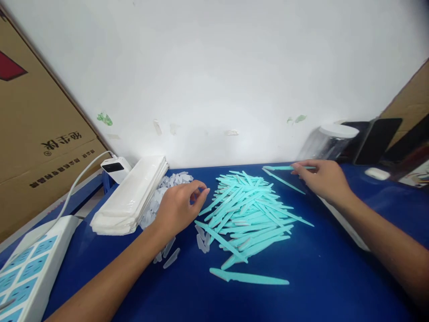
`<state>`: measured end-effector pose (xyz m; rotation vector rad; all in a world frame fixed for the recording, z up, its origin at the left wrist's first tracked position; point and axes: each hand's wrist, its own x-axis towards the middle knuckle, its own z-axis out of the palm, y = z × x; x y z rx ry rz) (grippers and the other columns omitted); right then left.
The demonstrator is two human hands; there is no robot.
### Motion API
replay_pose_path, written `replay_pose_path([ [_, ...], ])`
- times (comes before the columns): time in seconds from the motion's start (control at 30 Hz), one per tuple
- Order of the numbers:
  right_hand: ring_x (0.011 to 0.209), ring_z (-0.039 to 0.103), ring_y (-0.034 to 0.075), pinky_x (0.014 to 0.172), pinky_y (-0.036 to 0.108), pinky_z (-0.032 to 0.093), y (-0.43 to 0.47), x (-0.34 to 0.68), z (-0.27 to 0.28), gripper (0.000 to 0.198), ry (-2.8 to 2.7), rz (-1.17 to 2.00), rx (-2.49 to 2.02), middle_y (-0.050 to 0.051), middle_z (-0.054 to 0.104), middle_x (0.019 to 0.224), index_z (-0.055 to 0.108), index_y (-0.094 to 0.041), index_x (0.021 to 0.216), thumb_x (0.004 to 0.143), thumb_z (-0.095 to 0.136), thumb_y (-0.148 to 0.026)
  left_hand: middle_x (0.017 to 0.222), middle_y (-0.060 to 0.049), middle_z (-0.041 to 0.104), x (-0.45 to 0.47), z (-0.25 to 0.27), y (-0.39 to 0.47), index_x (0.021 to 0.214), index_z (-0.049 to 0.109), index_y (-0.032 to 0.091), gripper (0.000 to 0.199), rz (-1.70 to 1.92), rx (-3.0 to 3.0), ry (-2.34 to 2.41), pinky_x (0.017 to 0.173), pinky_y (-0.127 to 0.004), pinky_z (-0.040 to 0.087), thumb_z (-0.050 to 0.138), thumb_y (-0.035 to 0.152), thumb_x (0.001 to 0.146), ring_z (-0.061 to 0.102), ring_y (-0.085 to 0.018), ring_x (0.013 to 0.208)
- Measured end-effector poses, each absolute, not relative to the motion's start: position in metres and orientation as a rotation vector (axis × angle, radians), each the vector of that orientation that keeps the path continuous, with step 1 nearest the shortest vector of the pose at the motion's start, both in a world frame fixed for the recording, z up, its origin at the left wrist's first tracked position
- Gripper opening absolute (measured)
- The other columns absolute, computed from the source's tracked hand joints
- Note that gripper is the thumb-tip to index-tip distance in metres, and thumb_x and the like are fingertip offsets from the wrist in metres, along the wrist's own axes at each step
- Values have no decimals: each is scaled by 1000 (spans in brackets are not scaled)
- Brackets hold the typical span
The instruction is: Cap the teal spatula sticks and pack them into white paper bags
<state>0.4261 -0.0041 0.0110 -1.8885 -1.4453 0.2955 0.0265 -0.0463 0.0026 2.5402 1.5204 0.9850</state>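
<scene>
A large pile of turquoise eyebrow razors (248,210) lies on the blue tabletop, with one razor (250,277) apart in front of it. At the back right, my right hand (321,176) pinches an eyebrow razor (278,168) between thumb and fingers, low over the table. Another razor (284,181) lies slanted just below it. My left hand (182,203) is left of the pile, thumb and index fingertip closed together; whatever they hold, if anything, I cannot make out. Frosted plastic blade caps (174,180) lie behind and beside that hand, with several loose caps (201,239) near the pile.
A stack of white plastic bags (130,197) lies left of the caps. Beyond it are a white device with a dark screen (115,167) and a power strip (36,264). A lidded clear jar (330,141) and a dark phone-like slab (378,141) stand back right.
</scene>
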Motion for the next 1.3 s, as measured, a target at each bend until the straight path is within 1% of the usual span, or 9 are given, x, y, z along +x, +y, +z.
replay_pose_path([
  [0.13,59,66,26,64,38,45,1,429,3,32,-1486,219,-1995,9,79,68,85,-18,81,87,68,-44,76,-1,78,18,8,-40,99,77,23,22,855,2613,1712,66,-32,43,64,39,107,72,-21,69],
  [0.23,72,71,29,69,38,45,2,431,-2,28,-1562,197,-2043,11,83,81,84,-20,80,88,68,-41,80,-3,79,4,14,-30,101,79,23,24,671,2619,1941,65,-34,41,62,39,107,74,-27,75],
  [0.33,81,74,32,70,38,46,4,434,-8,23,-1647,179,-2072,13,85,90,83,-20,81,88,70,-38,92,-8,82,-11,16,-20,104,80,22,23,503,2589,2074,68,-37,44,60,33,106,75,-33,88],
  [0.5,76,72,31,71,40,48,3,435,-13,17,-1767,146,-1990,10,82,81,81,-23,76,86,72,-34,111,-13,80,-26,0,-5,110,81,19,25,581,2608,1871,92,-46,55,61,31,104,71,-36,110],
  [0.57,83,74,32,77,43,52,2,433,-12,16,-1753,100,-1916,10,84,87,82,-23,81,87,71,-34,117,-14,79,-29,-8,0,113,83,20,26,618,2644,1724,100,-49,55,60,28,103,70,-36,113],
  [0.7,94,77,34,90,47,57,-2,424,-10,28,-1632,-1,-1767,14,84,104,83,-19,101,95,65,-41,114,-12,81,-31,-14,3,110,85,23,26,613,2643,1640,98,-49,55,61,19,100,70,-35,110],
  [0.93,83,76,28,82,43,60,-13,399,-11,23,-1677,162,-1447,8,84,93,82,-24,93,94,70,-43,116,-10,83,-28,-10,0,115,82,23,22,636,2509,1662,97,-47,54,71,22,97,73,-35,111],
  [1.13,96,74,29,85,44,59,-24,388,-5,21,-2059,269,-1149,8,83,101,84,-27,99,100,69,-42,104,-6,80,-21,-9,-3,119,80,23,28,670,2404,1628,88,-41,54,68,15,95,74,-29,97],
  [1.3,106,73,32,91,50,60,-23,392,-6,22,-2208,314,-1125,10,82,113,85,-29,108,100,70,-43,99,-5,75,-20,-10,-4,119,77,22,29,706,2473,1555,83,-38,52,61,12,97,71,-25,90],
])
